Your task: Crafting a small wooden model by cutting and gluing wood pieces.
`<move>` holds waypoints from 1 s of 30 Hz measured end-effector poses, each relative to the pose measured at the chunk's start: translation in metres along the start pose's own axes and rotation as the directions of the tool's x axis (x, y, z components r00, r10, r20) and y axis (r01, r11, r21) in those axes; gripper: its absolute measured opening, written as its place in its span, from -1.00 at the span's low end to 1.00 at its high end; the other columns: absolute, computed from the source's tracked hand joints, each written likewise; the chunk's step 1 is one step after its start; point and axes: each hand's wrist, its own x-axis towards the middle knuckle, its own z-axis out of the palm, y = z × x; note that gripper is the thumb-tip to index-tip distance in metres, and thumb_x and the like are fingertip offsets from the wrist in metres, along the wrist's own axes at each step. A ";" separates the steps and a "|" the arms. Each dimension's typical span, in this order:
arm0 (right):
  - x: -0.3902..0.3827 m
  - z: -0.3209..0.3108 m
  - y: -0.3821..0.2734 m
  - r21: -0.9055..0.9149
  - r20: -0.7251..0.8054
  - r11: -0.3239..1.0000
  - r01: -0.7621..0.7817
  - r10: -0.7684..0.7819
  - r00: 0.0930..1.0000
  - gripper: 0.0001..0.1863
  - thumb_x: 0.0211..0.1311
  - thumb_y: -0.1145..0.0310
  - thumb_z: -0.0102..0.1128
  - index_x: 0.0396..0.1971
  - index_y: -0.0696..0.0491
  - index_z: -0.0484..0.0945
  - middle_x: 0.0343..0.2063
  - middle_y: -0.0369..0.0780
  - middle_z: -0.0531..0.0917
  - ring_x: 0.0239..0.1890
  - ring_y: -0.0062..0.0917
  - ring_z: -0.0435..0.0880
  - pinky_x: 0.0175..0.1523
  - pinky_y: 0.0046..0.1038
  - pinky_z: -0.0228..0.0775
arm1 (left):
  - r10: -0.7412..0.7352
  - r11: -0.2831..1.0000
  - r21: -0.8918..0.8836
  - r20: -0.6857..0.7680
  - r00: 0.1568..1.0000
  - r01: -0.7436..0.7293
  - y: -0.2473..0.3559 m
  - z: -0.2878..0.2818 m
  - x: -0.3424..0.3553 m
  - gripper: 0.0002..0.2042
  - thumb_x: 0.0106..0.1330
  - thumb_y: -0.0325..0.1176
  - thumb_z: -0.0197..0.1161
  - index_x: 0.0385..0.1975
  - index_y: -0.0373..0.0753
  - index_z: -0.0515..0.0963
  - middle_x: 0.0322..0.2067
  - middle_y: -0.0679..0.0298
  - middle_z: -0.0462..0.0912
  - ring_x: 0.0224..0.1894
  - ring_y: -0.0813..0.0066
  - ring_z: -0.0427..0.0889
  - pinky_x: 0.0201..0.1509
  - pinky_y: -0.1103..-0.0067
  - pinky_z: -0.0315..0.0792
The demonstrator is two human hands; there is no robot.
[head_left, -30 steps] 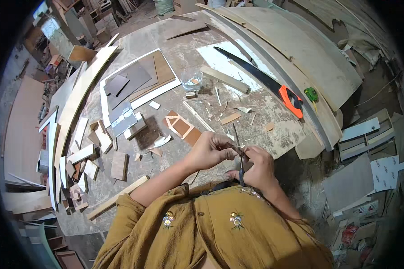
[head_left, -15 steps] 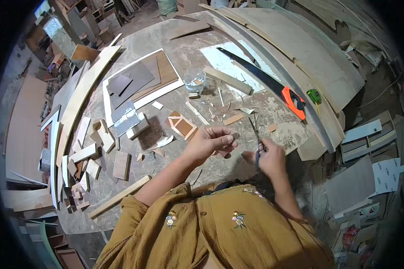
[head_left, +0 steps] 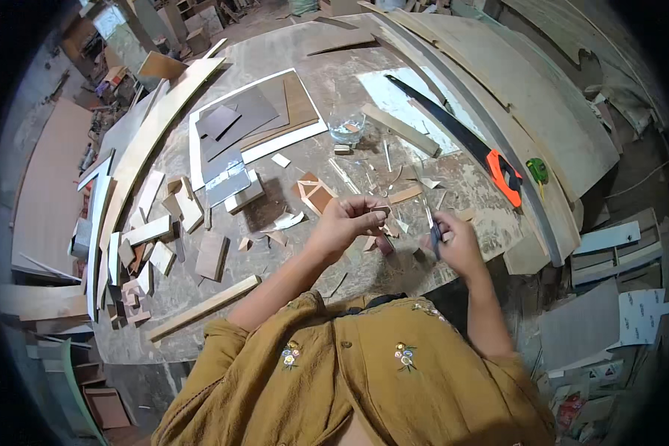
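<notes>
Near the front edge of the worktable, my left hand [head_left: 349,229] pinches a small thin brownish piece [head_left: 383,209] between thumb and fingers. Most of that piece is hidden by the fingertips. To its right, my right hand [head_left: 457,244] is closed round a pair of scissors [head_left: 433,229], whose blades point away from me and stand apart from the piece. Just beyond my left hand lies a small frame of wooden strips on a brown panel [head_left: 318,195]. Paper scraps and slim offcuts, among them a wooden strip [head_left: 406,195], are scattered beyond both hands.
A handsaw with an orange handle [head_left: 504,178] and a green tape measure [head_left: 537,171] lie at the right. Wood blocks [head_left: 212,256] crowd the left side. A white-edged board [head_left: 286,146] bears thin sheets. A clear bowl [head_left: 347,132] stands mid-table; a long batten [head_left: 204,308] lies near me.
The whole view has shifted, so the table's things sit further right. My right hand with the scissors has turned slightly; my left hand still pinches the small piece, now seen more edge-on.
</notes>
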 end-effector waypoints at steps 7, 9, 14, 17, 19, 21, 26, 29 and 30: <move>-0.022 0.016 -0.057 -0.219 0.101 0.955 0.199 -0.181 0.978 -0.47 -0.20 0.07 0.50 -0.23 0.02 0.52 -0.38 -0.12 0.62 -0.30 -0.14 0.60 -0.21 -0.22 0.42 | 0.045 0.998 0.042 -0.047 0.998 -0.043 0.005 0.012 -0.007 -0.90 0.28 -0.47 0.22 -0.39 -0.39 0.55 -0.50 0.22 0.64 -0.51 0.43 0.68 -0.42 0.60 0.50; -0.022 0.018 -0.054 -0.234 0.079 0.944 0.234 -0.222 0.972 -0.45 -0.22 0.05 0.50 -0.24 0.02 0.53 -0.38 -0.12 0.62 -0.31 -0.14 0.59 -0.21 -0.21 0.41 | 0.046 0.993 0.109 -0.057 0.997 -0.039 0.004 0.012 -0.008 -0.90 0.28 -0.47 0.22 -0.39 -0.39 0.54 -0.51 0.22 0.64 -0.50 0.42 0.68 -0.41 0.59 0.50; -0.024 0.021 -0.040 0.112 0.183 0.990 0.081 -0.101 0.978 -0.51 -0.03 0.22 0.46 -0.12 0.10 0.49 -0.44 -0.26 0.60 -0.40 -0.65 0.59 -0.33 -0.56 0.43 | 0.036 0.999 -0.025 -0.061 0.997 -0.038 0.002 0.012 -0.009 -0.85 0.29 -0.42 0.23 -0.27 -0.40 0.58 -0.42 0.22 0.65 -0.43 0.49 0.65 -0.30 0.59 0.53; -0.026 0.034 -0.018 0.645 0.117 0.763 -0.045 -0.040 0.992 -0.72 0.30 0.28 0.17 -0.07 0.04 0.42 -0.41 -0.32 0.60 -0.40 -0.71 0.54 -0.26 -0.63 0.42 | 0.133 0.991 -0.014 -0.113 0.985 -0.136 -0.003 0.016 -0.010 -0.79 0.30 -0.42 0.21 -0.15 -0.39 0.61 -0.35 0.24 0.65 -0.38 0.56 0.61 -0.23 0.60 0.53; -0.022 0.039 -0.028 0.699 0.030 0.714 -0.042 0.029 0.999 -0.73 0.30 0.30 0.16 -0.07 0.05 0.42 -0.38 -0.31 0.63 -0.35 -0.68 0.60 -0.26 -0.60 0.48 | 0.243 0.967 0.093 -0.088 0.966 -0.235 0.000 0.019 -0.014 -0.80 0.30 -0.47 0.19 -0.15 -0.41 0.61 -0.30 0.18 0.65 -0.40 0.51 0.63 -0.27 0.60 0.55; -0.017 0.038 -0.033 0.727 0.005 0.686 -0.043 0.057 0.998 -0.71 0.24 0.37 0.21 -0.07 0.05 0.42 -0.34 -0.30 0.64 -0.27 -0.62 0.66 -0.26 -0.56 0.54 | 0.291 0.955 0.072 -0.051 0.955 -0.287 0.008 0.028 -0.020 -0.81 0.27 -0.55 0.19 -0.15 -0.43 0.60 -0.26 0.15 0.63 -0.42 0.43 0.66 -0.35 0.59 0.56; -0.008 0.038 -0.051 0.807 -0.074 0.588 0.048 0.020 0.997 -0.61 0.07 0.55 0.32 -0.09 0.06 0.42 -0.27 -0.25 0.63 -0.27 -0.61 0.64 -0.21 -0.55 0.58 | 0.213 0.977 0.012 -0.109 0.971 -0.213 0.008 0.033 -0.024 -0.82 0.17 -0.59 0.29 -0.21 -0.37 0.63 -0.30 0.22 0.67 -0.23 0.54 0.62 -0.13 0.63 0.49; -0.005 0.039 -0.062 0.806 -0.039 0.591 -0.021 0.090 0.995 -0.57 0.00 0.61 0.34 -0.11 0.09 0.40 -0.36 -0.28 0.60 -0.34 -0.62 0.61 -0.20 -0.55 0.55 | 0.173 0.985 0.021 -0.126 0.977 -0.171 0.004 0.031 -0.027 -0.76 0.16 -0.57 0.32 -0.15 -0.37 0.59 -0.35 0.26 0.67 -0.29 0.59 0.62 -0.18 0.64 0.50; -0.004 0.038 -0.062 0.803 -0.039 0.596 -0.021 0.088 0.995 -0.58 0.00 0.62 0.34 -0.12 0.09 0.40 -0.36 -0.27 0.60 -0.35 -0.63 0.61 -0.20 -0.56 0.54 | 0.163 0.987 0.009 -0.120 0.979 -0.163 0.005 0.031 -0.027 -0.75 0.15 -0.56 0.32 -0.14 -0.37 0.58 -0.36 0.26 0.67 -0.30 0.60 0.61 -0.19 0.64 0.50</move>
